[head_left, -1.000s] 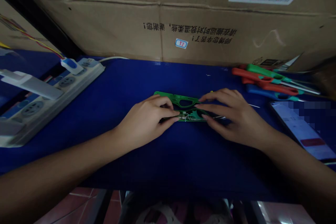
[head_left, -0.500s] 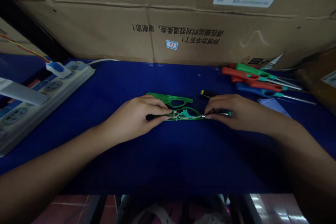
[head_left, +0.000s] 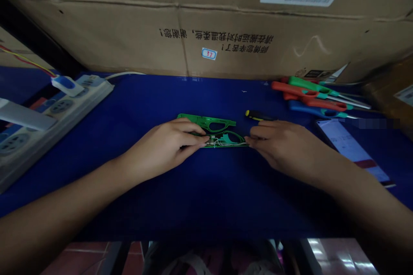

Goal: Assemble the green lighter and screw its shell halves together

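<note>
An opened green gas lighter half (head_left: 238,145) lies on the blue table, with a teal trigger (head_left: 227,139), pale wires and small inner parts showing. My left hand (head_left: 176,141) is closed round its handle end, thumb and fingertips at the inner parts. At the front end my right hand (head_left: 274,142) is pinched, fingertips touching the tip where the wires run out. The metal tube that showed there earlier is hidden by this hand. Just behind lies the other green shell half (head_left: 206,120), partly covered by my left fingers. A black and yellow screwdriver (head_left: 256,114) rests behind my right hand.
Several gas lighters (head_left: 318,96) in red, green and blue lie piled at the back right. A phone (head_left: 355,148) is beside my right wrist. On the left sits a power strip (head_left: 93,90) with plugs. A large cardboard box (head_left: 129,38) stands along the back.
My right hand has turned and shifted slightly left, covering the metal tube and teal end seen before. More of the phone shows now. My left hand keeps its hold.
</note>
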The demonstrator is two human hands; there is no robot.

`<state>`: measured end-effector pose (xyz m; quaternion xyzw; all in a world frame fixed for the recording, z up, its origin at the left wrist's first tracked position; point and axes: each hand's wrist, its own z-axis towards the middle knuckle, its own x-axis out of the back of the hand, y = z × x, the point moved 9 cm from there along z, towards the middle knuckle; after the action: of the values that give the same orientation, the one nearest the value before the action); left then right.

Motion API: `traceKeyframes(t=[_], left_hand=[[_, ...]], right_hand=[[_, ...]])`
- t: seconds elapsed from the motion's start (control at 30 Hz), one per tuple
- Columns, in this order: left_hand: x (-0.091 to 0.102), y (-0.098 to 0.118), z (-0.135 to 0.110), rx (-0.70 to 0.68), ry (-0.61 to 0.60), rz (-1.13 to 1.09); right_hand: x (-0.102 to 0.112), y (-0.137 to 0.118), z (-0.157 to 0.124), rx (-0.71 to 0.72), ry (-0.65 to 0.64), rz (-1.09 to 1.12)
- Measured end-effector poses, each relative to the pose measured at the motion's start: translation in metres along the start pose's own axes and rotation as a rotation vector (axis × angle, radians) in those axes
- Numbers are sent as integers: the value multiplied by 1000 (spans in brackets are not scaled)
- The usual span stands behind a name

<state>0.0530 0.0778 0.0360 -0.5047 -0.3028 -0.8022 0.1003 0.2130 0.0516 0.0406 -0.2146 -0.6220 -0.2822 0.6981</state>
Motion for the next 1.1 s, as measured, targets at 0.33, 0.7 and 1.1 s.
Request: traceKeyframes(t=[0.33, 0.7, 1.1], left_hand=[[2, -16, 1, 115, 103, -247], [15, -23, 6, 94, 40, -305], [-9, -40, 1, 309, 35, -470]], right_hand=[[-9, 34, -5, -70, 4, 422], [-12, 40, -6, -118, -56, 465], [-18, 46, -2, -175, -60, 631]])
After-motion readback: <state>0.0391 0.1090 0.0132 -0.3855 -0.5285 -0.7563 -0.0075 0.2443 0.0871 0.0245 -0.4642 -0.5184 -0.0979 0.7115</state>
